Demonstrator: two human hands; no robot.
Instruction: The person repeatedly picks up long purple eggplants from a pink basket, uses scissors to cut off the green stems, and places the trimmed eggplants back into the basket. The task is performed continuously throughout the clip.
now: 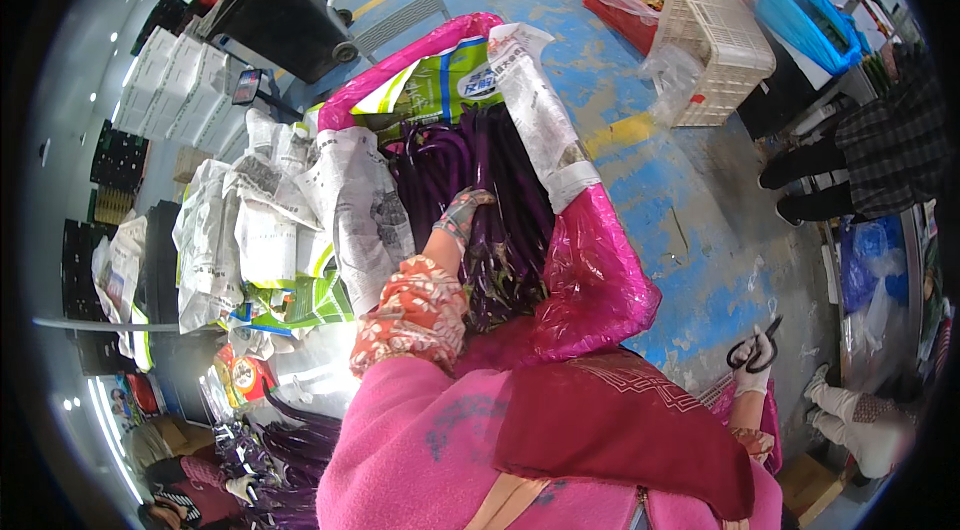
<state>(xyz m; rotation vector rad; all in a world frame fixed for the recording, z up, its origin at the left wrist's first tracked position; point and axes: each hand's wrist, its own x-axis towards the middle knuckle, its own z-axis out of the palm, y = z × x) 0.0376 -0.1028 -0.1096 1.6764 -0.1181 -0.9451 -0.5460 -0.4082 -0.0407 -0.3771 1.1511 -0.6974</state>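
Note:
Long dark purple eggplants (514, 177) lie side by side in a container lined with pink plastic (600, 267), newspaper (536, 102) and green printed sheeting (431, 87). My left hand (466, 213), in a grey patterned glove, is on the eggplants near the middle, its fingers bent against them; whether it grips one is hidden. Out to the right, away from the container, my right hand (752, 359) wears a pale glove and holds dark-handled scissors (763, 354), their blades pointing away from me. More newspaper and green-white wrapping (262, 230) are heaped left of the container.
Loose eggplants (300, 432) lie at lower left, where a co-worker's gloved hand (241, 487) reaches in. A hand truck (390, 5) and black bin (281, 20) stand beyond the container. At right are a cream crate (712, 54), a red tub (619, 12) and other people's legs (814, 177).

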